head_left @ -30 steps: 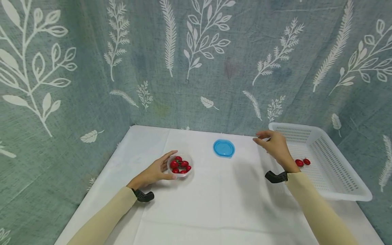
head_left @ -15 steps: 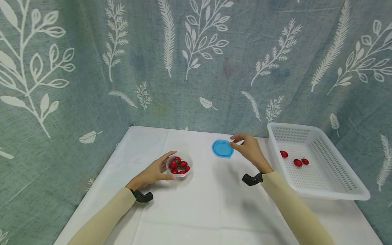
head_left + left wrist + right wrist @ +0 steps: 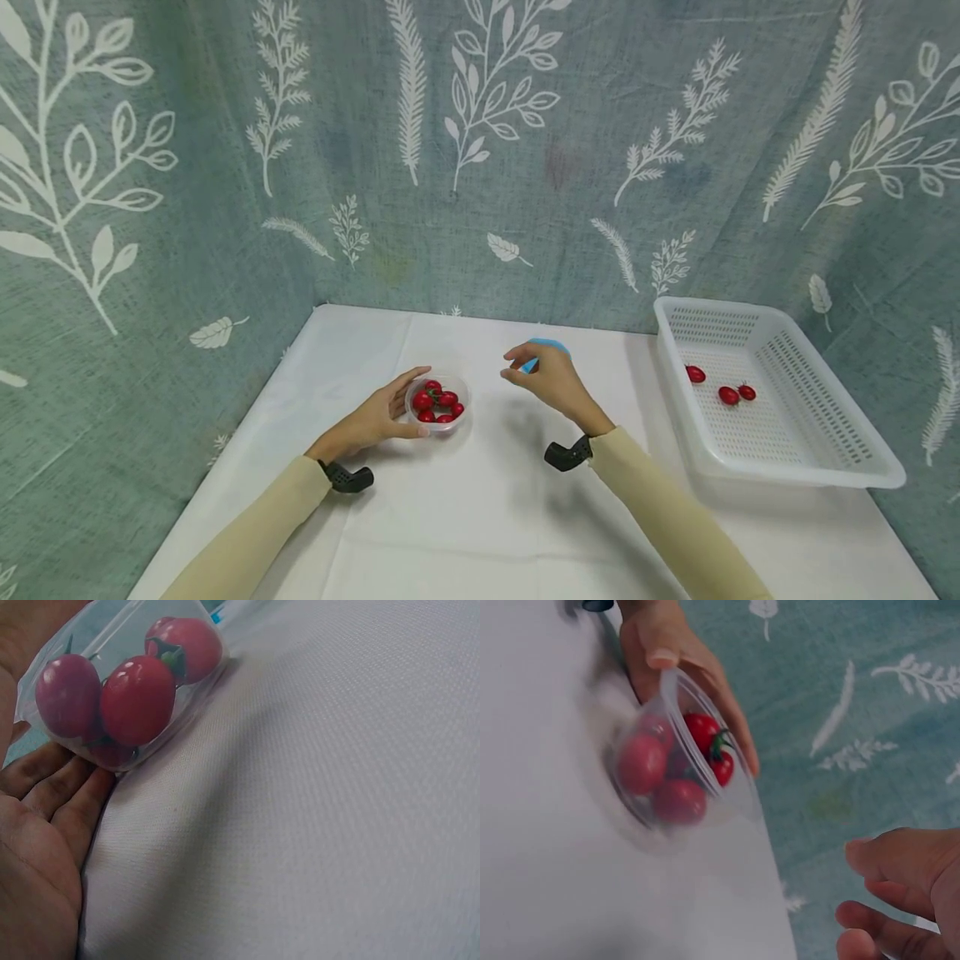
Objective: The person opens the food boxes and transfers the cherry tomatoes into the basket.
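A clear plastic food container (image 3: 444,428) holding several small red tomatoes (image 3: 423,401) stands on the white tabletop. My left hand (image 3: 375,419) grips it from the left, thumb at the near side and fingers round the far side. To the right of the container, my right hand (image 3: 551,382) hovers over the table with fingers loosely bent. In the right wrist view, nothing shows between the thumb and fingers of this right hand (image 3: 904,900). Behind it lies a blue lid (image 3: 553,342), partly covered by the hand.
A white slotted plastic basket (image 3: 787,437) stands at the right, with a few red tomatoes (image 3: 728,396) inside at its left. Leaf-patterned green cloth (image 3: 480,208) hangs along the back and sides of the white tabletop (image 3: 450,517).
My right hand has moved left from the basket, past the blue lid, towards the container. The basket's leftmost tomato came into sight as the hand moved off. My left hand stays on the container.
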Demonstrator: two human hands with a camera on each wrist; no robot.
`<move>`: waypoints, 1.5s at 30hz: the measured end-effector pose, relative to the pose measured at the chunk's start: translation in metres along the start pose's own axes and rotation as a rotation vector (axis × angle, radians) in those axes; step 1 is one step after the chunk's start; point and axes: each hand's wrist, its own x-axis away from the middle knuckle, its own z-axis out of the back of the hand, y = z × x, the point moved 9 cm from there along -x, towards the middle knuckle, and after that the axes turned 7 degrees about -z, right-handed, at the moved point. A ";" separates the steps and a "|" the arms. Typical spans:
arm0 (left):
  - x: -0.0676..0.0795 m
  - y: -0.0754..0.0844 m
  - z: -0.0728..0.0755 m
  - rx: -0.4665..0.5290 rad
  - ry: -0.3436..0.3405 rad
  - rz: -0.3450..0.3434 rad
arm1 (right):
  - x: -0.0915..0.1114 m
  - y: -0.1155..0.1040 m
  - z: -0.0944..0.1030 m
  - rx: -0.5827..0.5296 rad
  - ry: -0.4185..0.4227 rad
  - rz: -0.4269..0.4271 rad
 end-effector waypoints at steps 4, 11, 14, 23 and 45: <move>-0.001 0.000 0.001 -0.006 0.004 0.002 | -0.001 -0.009 -0.022 0.014 -0.031 0.021; -0.001 -0.001 0.001 0.007 0.005 0.013 | 0.000 -0.027 -0.060 0.045 -0.110 0.080; -0.001 0.000 0.001 0.005 0.003 0.007 | 0.000 -0.031 -0.074 0.056 -0.130 0.086; 0.001 0.001 -0.001 0.005 -0.013 0.007 | 0.003 -0.045 -0.102 0.086 -0.150 0.094; 0.001 0.003 -0.001 0.041 -0.033 -0.043 | 0.000 -0.069 -0.127 0.388 -0.127 0.055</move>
